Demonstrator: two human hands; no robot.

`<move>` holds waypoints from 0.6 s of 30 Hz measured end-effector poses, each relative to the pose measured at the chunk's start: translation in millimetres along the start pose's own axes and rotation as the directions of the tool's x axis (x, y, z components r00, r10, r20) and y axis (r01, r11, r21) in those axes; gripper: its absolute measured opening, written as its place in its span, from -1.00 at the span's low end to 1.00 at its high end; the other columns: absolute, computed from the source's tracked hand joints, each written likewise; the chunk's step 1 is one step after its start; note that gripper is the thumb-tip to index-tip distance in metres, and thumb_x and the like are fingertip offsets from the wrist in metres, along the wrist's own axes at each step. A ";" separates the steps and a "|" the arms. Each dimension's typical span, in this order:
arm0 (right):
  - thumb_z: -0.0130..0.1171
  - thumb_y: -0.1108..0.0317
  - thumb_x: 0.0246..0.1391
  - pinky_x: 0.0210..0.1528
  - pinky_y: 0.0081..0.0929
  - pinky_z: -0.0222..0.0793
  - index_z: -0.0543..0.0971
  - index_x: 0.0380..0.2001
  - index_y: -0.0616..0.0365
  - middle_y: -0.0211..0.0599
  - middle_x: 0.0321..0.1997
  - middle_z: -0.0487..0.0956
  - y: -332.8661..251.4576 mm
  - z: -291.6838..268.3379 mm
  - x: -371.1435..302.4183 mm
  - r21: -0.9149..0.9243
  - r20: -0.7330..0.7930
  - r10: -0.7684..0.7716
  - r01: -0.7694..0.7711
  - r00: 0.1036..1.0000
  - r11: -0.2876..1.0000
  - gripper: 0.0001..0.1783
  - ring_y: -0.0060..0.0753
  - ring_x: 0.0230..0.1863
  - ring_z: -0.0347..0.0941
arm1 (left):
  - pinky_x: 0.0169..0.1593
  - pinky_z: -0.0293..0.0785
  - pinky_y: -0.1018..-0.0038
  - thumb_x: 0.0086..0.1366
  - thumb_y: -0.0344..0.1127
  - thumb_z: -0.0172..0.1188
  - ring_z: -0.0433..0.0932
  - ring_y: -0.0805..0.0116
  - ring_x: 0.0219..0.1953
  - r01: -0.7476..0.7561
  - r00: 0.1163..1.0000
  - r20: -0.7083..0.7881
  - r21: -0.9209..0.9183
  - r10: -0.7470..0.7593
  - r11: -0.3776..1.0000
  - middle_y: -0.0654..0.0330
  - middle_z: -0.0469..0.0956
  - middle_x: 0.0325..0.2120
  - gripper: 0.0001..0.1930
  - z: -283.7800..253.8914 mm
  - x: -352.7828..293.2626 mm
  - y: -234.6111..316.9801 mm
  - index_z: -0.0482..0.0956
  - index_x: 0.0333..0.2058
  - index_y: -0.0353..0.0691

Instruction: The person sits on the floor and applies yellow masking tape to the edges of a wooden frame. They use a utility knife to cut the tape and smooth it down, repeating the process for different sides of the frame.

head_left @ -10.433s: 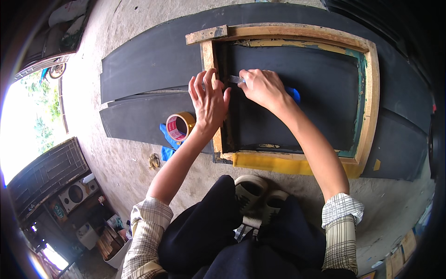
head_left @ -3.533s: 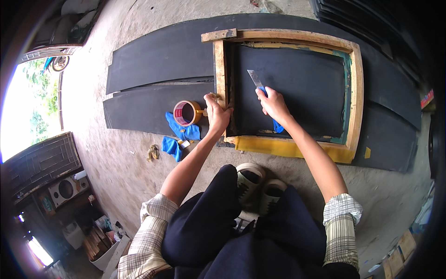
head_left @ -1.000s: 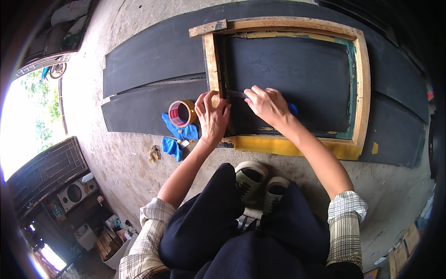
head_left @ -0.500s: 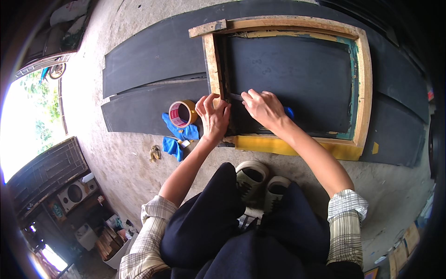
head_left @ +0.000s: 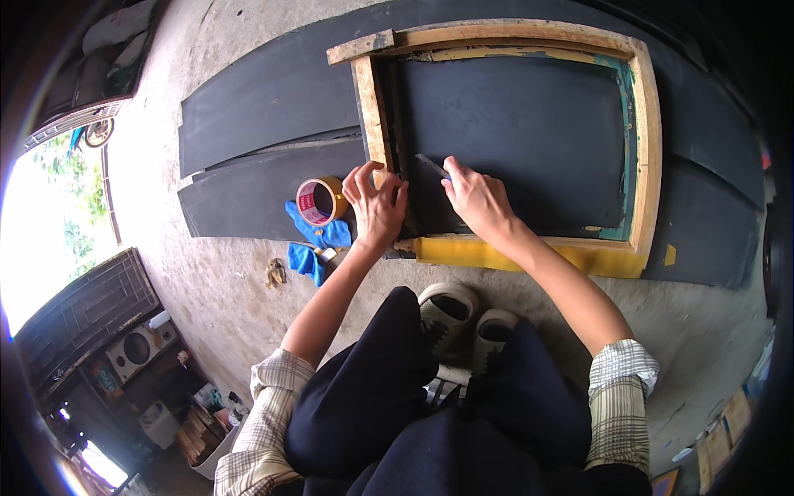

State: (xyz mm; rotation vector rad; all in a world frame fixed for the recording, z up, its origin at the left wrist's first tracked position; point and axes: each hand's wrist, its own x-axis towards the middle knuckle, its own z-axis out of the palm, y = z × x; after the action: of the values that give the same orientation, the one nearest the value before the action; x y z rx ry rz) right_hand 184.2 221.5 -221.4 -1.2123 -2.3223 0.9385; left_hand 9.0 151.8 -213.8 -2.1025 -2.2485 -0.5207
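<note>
A wooden frame with a dark sheet inside it lies in front of me. Green and yellowish remains line parts of its inner edge. My left hand is bent over the lower part of the frame's left bar, thumb on the inner side and fingers curled on the wood. In my right hand, closed over the sheet, is a slim knife-like tool; its narrow dark blade points up and left toward the left bar. The fingers hide most of its handle.
A roll of tape stands beside my left hand, on blue cloth. A crumpled brownish scrap lies on the concrete floor. Long dark sheets spread under the frame. Yellow material runs along its near edge.
My right hand has shifted slightly right and down, drawing the blade away from the left bar and tilting its tip upward. The left hand stays on the bar.
</note>
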 end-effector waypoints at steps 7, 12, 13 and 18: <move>-0.13 0.26 0.18 -0.47 -0.12 0.46 0.45 -0.41 0.28 0.08 -0.56 0.52 -7.2 -13.6 7.1 0.088 0.307 0.097 -0.130 0.947 0.988 -0.71 0.08 -0.47 0.51 | 0.10 0.03 0.12 0.01 -0.29 0.25 0.11 0.03 0.04 0.010 0.997 0.072 0.048 -0.013 0.999 0.12 0.20 -0.08 -0.85 -10.1 3.5 9.9 0.50 -0.44 -0.16; -0.19 0.20 0.18 -0.27 -0.08 0.42 0.52 -0.44 0.33 0.18 -0.48 0.52 -8.4 -14.8 28.4 0.151 0.509 0.149 -0.259 0.848 0.954 -0.59 0.17 -0.34 0.49 | 0.09 0.03 0.12 0.01 -0.33 0.23 0.12 0.02 0.03 -0.004 0.999 0.047 -0.011 0.004 1.000 0.11 0.21 -0.09 -0.85 -3.2 3.4 3.8 0.46 -0.45 -0.18; -0.19 0.20 0.18 -0.27 -0.08 0.43 0.52 -0.44 0.33 0.18 -0.49 0.52 -8.4 -14.1 29.3 0.160 0.511 0.141 -0.255 0.848 0.954 -0.59 0.17 -0.34 0.50 | 0.09 0.04 0.12 0.00 -0.33 0.22 0.12 0.02 0.02 -0.007 0.999 0.044 -0.016 0.008 1.000 0.11 0.21 -0.09 -0.85 -2.6 3.5 2.5 0.45 -0.45 -0.19; -0.19 0.20 0.17 -0.31 -0.11 0.43 0.52 -0.44 0.34 0.17 -0.52 0.52 3.4 4.3 31.9 0.143 0.481 0.063 -0.149 0.874 0.979 -0.58 0.13 -0.39 0.52 | 0.09 0.04 0.12 -0.01 -0.36 0.21 0.11 0.01 0.02 -0.020 0.999 0.038 -0.040 0.022 0.999 0.10 0.21 -0.09 -0.86 -1.5 5.4 5.1 0.44 -0.46 -0.19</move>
State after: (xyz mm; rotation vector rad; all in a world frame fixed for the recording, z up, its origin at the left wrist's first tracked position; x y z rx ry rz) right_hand 165.5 247.4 -226.6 -1.1427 -2.4733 1.6016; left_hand 13.2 156.8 -210.0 -2.1710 -2.2524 -0.5330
